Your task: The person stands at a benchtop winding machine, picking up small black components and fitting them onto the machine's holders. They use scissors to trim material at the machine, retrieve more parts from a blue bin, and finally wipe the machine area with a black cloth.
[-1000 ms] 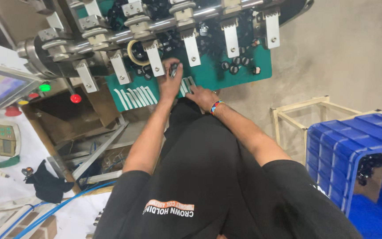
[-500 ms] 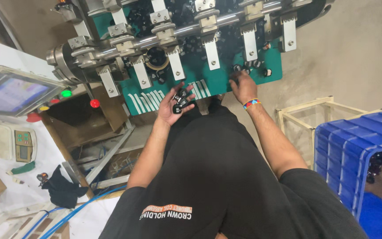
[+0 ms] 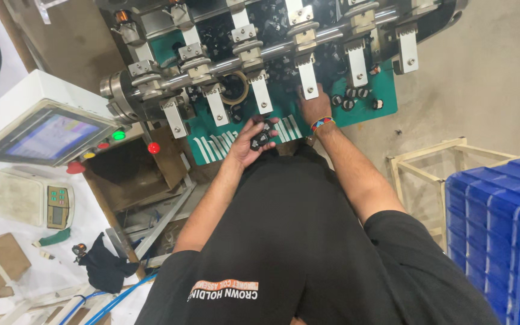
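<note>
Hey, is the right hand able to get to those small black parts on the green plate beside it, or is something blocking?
Probably yes. The right hand already rests on the green plate, and the small black parts lie just beside it, with no bracket between them.

Left hand: the left hand [image 3: 253,139] cupped small black parts [image 3: 262,136] over the green plate [image 3: 212,144].
Right hand: the right hand [image 3: 314,109] lay flat on that plate, beneath a white lever [image 3: 307,79].
Screen: a control panel [image 3: 46,135] stood left of the plate.
</note>
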`<state>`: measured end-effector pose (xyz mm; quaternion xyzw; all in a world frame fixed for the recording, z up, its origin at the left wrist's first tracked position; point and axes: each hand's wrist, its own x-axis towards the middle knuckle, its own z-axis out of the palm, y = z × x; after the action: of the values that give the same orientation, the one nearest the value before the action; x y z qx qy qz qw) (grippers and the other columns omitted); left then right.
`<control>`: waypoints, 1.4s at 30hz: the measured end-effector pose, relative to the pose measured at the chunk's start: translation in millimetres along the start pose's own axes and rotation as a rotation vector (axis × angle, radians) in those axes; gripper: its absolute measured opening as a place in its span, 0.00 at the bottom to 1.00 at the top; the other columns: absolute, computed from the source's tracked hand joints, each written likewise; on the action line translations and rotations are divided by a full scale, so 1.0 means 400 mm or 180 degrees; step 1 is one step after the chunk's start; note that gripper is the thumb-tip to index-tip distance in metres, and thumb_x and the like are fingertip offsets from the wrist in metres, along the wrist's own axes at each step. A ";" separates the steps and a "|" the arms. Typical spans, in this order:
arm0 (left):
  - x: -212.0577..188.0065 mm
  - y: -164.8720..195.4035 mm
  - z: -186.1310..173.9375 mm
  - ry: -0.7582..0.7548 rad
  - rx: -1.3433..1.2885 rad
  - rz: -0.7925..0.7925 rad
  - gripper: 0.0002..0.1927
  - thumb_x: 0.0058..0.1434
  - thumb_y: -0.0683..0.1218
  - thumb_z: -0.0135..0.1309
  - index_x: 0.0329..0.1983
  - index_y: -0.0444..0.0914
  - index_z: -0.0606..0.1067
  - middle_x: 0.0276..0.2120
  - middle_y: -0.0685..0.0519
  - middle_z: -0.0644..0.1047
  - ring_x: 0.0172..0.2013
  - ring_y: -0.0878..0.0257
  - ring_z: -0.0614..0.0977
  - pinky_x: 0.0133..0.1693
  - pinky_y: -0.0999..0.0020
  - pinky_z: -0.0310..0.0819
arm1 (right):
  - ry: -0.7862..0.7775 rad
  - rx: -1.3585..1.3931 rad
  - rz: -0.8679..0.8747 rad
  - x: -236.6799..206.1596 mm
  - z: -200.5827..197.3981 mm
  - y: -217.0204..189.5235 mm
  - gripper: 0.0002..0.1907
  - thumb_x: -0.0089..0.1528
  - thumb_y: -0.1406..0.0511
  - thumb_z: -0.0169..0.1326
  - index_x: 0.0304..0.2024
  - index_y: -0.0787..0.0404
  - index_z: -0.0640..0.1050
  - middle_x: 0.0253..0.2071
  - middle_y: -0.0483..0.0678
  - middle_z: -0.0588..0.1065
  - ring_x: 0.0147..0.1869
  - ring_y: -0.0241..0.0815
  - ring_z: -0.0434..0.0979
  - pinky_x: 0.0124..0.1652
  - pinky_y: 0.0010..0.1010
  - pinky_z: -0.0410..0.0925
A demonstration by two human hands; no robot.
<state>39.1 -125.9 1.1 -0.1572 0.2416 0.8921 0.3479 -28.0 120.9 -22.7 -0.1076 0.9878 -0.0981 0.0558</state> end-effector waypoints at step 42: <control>0.149 -0.037 0.146 -0.0600 0.1536 -0.1433 0.25 0.71 0.57 0.51 0.61 0.35 0.71 0.45 0.44 0.81 0.36 0.61 0.86 0.28 0.71 0.81 | -0.0836 0.3274 0.0195 -0.195 -0.218 0.087 0.14 0.62 0.63 0.63 0.49 0.62 0.82 0.40 0.48 0.76 0.43 0.37 0.75 0.43 0.29 0.71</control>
<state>0.8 -52.4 18.1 -0.0366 0.3718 0.7207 0.5840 29.1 187.4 62.0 -0.0488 0.7995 -0.5538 0.2274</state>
